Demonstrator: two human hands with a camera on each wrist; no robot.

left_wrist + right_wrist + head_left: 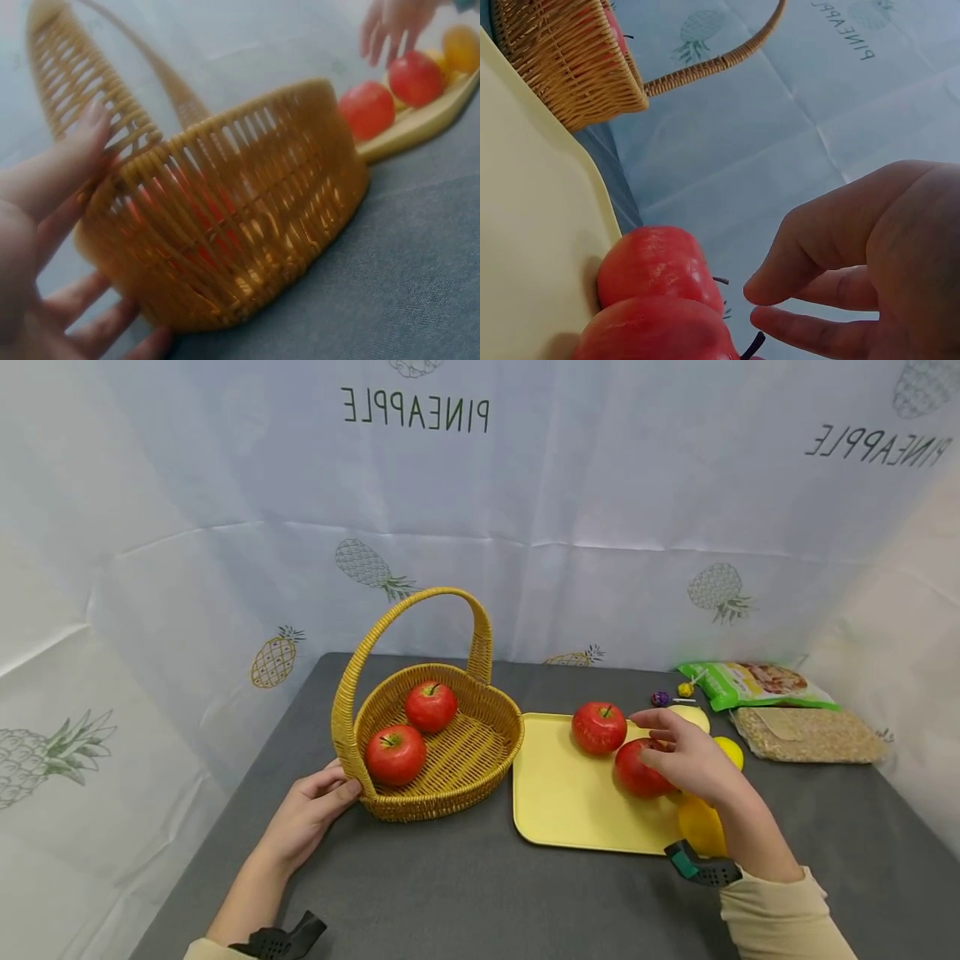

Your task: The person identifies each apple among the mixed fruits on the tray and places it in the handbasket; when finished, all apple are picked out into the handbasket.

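My left hand [309, 818] holds a yellow wicker basket [442, 807] by its near-left side, thumb by the rim at the handle's foot and fingers against the outer wall. Inside lie two red apples, the near one [396, 755] and the far one [431, 707]. To the basket's right, a pale yellow tray [562, 802] bears two more, a far apple [598, 728] and a near apple [639, 770]. Over the near one hovers my right hand [693, 760], fingers loosely bent, and in the right wrist view a gap shows between thumb and fingers, with nothing held.
Yellow fruits sit at the tray's right side, partly behind my right arm: an orange-yellow one [701, 828], a bright yellow one [731, 752] and a pale one [690, 718]. Wrapped lollipops [660, 698], a green food bag [765, 685] and a clear bag of grains [810, 735] lie back right.
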